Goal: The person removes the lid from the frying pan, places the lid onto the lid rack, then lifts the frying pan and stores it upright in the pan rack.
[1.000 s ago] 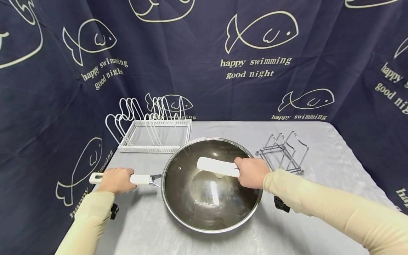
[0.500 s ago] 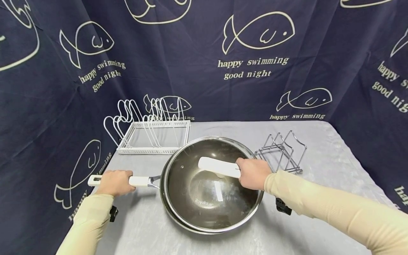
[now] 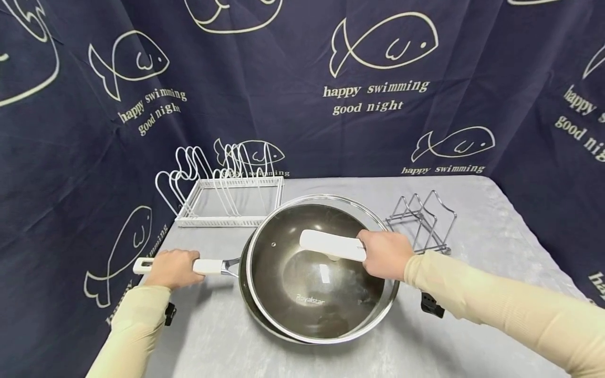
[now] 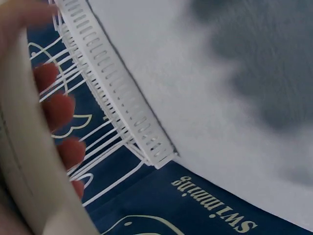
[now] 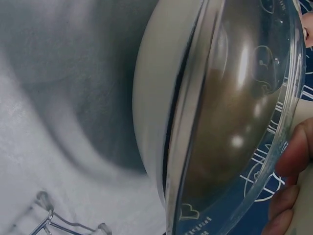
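My left hand (image 3: 174,269) grips the white handle (image 3: 208,266) of a dark-lined frying pan (image 3: 250,302). In the left wrist view its fingers (image 4: 61,110) curl round that handle. My right hand (image 3: 386,254) holds the end of a long white lid handle (image 3: 331,244). Below it is a glass lid (image 3: 309,320) with a metal rim and "Royalstar" lettering. The lid sits off-centre to the right over the pan, leaving a crescent of the pan's left side uncovered. In the right wrist view the lid rim (image 5: 183,147) overhangs the pan's pale outer wall (image 5: 151,98).
A white rack (image 3: 222,222) with wire loops stands at the back left of the grey-covered table (image 3: 444,336). To the right of the pan is a small metal wire rack (image 3: 420,223). A dark blue fish-print curtain (image 3: 293,105) surrounds the table.
The right hand has shifted the lid up and to the right, from covering the pan to lying off-centre. The left hand stays on the pan handle, and the pan has barely moved.
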Tool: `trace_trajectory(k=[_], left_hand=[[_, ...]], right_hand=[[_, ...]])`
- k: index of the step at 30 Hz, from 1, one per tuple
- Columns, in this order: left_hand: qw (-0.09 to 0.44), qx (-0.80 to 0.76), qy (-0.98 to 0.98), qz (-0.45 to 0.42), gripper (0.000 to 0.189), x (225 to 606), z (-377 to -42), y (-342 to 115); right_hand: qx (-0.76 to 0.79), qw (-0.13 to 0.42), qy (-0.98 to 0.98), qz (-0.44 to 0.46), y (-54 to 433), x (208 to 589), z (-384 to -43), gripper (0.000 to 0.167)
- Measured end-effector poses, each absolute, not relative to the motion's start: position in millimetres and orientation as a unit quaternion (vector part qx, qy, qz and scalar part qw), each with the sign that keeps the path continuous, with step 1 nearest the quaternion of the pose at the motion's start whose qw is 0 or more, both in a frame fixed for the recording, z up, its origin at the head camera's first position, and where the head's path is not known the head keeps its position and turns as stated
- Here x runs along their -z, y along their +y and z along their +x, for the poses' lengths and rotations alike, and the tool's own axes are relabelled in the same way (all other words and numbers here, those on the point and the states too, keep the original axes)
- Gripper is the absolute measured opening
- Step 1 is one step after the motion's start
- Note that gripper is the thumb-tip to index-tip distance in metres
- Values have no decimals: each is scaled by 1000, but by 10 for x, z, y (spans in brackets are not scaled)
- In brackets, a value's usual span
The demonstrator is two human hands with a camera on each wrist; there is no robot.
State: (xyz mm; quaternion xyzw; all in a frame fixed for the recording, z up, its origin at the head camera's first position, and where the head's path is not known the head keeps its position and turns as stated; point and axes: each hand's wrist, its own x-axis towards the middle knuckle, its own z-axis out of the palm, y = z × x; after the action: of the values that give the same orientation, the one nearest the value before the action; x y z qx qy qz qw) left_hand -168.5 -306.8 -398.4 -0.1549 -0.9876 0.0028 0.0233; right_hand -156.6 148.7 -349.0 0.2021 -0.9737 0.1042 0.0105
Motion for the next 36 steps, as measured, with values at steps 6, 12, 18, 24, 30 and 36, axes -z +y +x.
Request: trace_trajectory(k=[6, 12, 18, 24, 30, 36], left_hand=[[32, 32, -984, -170, 47, 3958, -1671, -3039], [42, 61, -980, -185, 64, 3918, -1650, -3001], [82, 87, -973, -198, 67, 3863, -1668, -2967], [100, 105, -965, -219, 81, 3843, -1690, -2888], [105, 122, -959, -235, 83, 3822, -1683, -2781], [148, 101, -945, -274, 78, 3774, -1715, -2690]], right_hand=[[-116, 19, -973, 199, 1490, 3474, -1576, 28], [-127, 54, -971, 197, 1522, 3487, -1578, 30], [-123, 65, -971, 194, 1536, 3483, -1586, 32], [-122, 78, -970, 196, 1602, 3452, -1560, 29], [-145, 80, -970, 181, 1667, 3433, -1530, 33], [-155, 96, -970, 159, 1702, 3387, -1520, 38]])
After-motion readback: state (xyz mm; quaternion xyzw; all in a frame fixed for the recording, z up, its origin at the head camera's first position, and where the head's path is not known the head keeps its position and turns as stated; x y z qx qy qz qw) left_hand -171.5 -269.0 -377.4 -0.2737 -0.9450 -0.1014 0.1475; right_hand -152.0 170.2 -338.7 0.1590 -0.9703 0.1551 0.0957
